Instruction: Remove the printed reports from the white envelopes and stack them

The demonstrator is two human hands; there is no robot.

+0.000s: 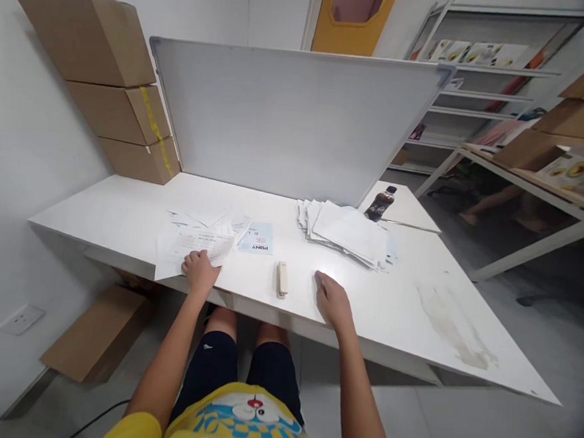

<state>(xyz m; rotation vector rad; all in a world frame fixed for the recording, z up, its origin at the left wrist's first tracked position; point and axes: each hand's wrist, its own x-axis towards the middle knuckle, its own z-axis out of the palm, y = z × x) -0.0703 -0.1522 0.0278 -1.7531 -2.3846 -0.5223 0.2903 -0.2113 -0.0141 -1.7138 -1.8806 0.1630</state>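
Observation:
Loose printed papers [185, 243] lie at the left of the white table, near its front edge. My left hand [201, 271] rests on them with its fingers curled over the sheets. A blue-and-white printed sheet [259, 238] lies just right of these papers. In the middle stands a cream stapler [282, 280], touched by neither hand. To its right, my right hand [332, 298] rests on the tabletop, fingers bent together; whether anything is under them is hidden. Beyond that hand is a thick, uneven stack of white paper [346, 229].
A whiteboard [289, 119] stands along the back of the table [390, 306]. A dark bottle [380, 203] is behind the paper stack. Cardboard boxes [129, 114] are piled at the back left. Another box [99, 332] sits on the floor. A person's legs [498, 203] show at the right.

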